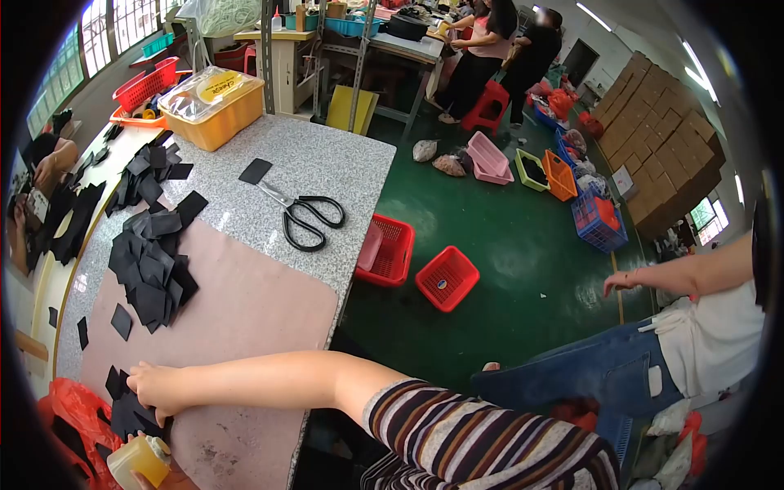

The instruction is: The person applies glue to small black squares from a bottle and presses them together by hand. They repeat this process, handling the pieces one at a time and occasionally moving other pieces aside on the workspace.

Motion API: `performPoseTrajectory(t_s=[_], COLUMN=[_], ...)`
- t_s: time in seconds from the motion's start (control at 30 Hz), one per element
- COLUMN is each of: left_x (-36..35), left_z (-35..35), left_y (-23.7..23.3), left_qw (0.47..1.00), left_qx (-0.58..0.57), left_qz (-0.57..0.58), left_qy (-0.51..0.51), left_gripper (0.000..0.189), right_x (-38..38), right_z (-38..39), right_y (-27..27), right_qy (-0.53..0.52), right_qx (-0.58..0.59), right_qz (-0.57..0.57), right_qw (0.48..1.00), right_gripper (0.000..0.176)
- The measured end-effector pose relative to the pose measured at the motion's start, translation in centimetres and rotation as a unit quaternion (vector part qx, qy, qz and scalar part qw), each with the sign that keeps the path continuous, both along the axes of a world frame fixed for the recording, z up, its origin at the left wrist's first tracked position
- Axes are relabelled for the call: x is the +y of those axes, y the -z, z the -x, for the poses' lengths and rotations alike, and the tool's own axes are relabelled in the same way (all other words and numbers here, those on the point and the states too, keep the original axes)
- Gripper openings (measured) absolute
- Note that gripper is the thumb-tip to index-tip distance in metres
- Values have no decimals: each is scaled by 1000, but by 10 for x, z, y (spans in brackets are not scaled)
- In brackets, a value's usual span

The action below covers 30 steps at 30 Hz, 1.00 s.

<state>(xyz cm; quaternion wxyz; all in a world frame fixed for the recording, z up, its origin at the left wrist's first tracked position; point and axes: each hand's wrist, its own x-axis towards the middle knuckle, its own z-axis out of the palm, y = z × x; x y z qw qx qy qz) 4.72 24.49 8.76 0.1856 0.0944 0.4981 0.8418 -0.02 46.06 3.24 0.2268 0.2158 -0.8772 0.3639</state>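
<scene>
- R arm, striped sleeve: reaches in from lower R across the bench point(359, 159), forearm roughly level, hand point(162, 390) palm-down over black pcs point(129, 415) nr the bench's near L corner.
- R fingers: bent, tips down at the pcs, thumb apart from the rest — can't tell if they pinch one or just press.
- L hand point(145, 482): low at btm edge, mostly cut off; fingers curled round a bottle w/ yellow contents point(131, 464), which tilts.
- Red plastic bag point(77, 412) just beside bottle.
- Black pcs lie on the pink mat point(261, 282); big pile point(147, 269) farther up, a few loose ones betw. pile & R hand.
- Black-handled scissors point(309, 222) on bare bench beyond mat, blades twd a lone black pc point(256, 171).
- Writing: yellow tub point(214, 124), label w/ dark lettering, looks like "CHEE…" — rest unclear.
</scene>
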Motion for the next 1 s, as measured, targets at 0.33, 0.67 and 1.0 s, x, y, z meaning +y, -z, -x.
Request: performPoseTrajectory(t_s=[0.33, 0.67, 1.0], left_x=[10, 11, 11], left_z=[75, 49, -50], left_y=[65, 23, -14], left_qw=[907, 884, 974], left_qx=[49, 78, 186], left_qz=[-314, -369, 125], left_qy=[278, 276, -36], left_gripper=[55, 58, 82], right_x=[-5, -2, -3], right_z=[32, -202, -243], right_y=[17, -11, -11], right_qy=[95, 82, 141], right_qx=[-114, 110, 14], right_qz=[219, -256, -201], right_qw=[964, 957, 969], right_gripper=[7, 24, 46])
